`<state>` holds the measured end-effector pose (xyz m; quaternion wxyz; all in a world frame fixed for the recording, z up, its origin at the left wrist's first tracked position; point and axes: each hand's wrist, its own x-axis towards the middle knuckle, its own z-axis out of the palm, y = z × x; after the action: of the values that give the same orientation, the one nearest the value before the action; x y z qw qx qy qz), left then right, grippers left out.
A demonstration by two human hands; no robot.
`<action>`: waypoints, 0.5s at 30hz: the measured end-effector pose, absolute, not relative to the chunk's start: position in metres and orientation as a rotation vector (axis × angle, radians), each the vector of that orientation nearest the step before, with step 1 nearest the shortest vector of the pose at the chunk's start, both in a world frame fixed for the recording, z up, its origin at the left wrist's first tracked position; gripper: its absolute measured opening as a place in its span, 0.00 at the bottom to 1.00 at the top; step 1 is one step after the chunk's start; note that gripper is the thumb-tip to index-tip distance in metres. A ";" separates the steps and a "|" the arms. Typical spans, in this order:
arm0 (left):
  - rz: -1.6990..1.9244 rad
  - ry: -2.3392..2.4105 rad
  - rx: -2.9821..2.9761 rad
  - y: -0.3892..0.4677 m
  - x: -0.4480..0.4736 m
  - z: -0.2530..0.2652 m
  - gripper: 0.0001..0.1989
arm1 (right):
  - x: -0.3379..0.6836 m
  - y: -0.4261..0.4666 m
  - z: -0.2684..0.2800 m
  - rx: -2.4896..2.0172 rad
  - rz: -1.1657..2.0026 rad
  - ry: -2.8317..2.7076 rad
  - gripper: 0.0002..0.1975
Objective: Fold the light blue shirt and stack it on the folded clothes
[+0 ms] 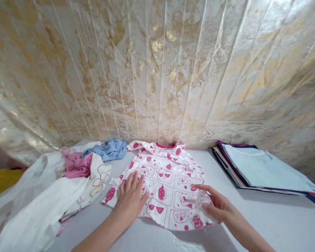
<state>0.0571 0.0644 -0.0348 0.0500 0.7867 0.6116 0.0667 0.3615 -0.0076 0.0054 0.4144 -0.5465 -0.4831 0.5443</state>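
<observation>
A small white shirt (161, 180) with a pink print and a dark pink neckband lies spread out, its collar toward the wall and its hem toward me. My left hand (132, 196) rests flat on the shirt's left side, fingers spread. At the right edge near the hem is my right hand (216, 203), with thumb and index finger apart over slightly puckered cloth. Its other fingers are mostly hidden behind the index finger and thumb.
Loose clothes lie heaped on the left: white garments (46, 199), a pink piece (78, 164) and a blue one (107, 149). A stack of folded clothes (265, 168) sits at right on the white table (267, 220). Behind hangs a gold-patterned, pleated covering (157, 77).
</observation>
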 end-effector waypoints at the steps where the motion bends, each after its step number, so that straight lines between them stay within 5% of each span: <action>1: 0.183 1.863 2.386 0.061 0.057 -0.033 0.29 | 0.367 -0.007 0.010 -1.448 1.315 -1.209 0.26; 6: 0.109 1.770 2.376 0.047 0.053 -0.023 0.30 | 0.409 -0.002 0.019 -2.027 1.038 -1.587 0.11; 9: 0.126 1.700 2.399 0.046 0.049 -0.020 0.30 | 0.406 -0.002 0.025 -2.270 0.570 -1.904 0.07; 12: 0.222 1.481 2.503 0.049 0.050 -0.019 0.29 | 0.369 -0.002 0.034 -2.042 0.274 -2.140 0.11; 15: 0.294 1.171 2.534 0.052 0.057 -0.018 0.27 | 0.319 0.004 0.033 -1.576 0.433 -2.366 0.13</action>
<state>0.0575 0.0521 -0.0183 0.1667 0.8901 0.4113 0.1034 0.3191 0.0040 0.0327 0.1325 -0.5431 -0.8156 0.1492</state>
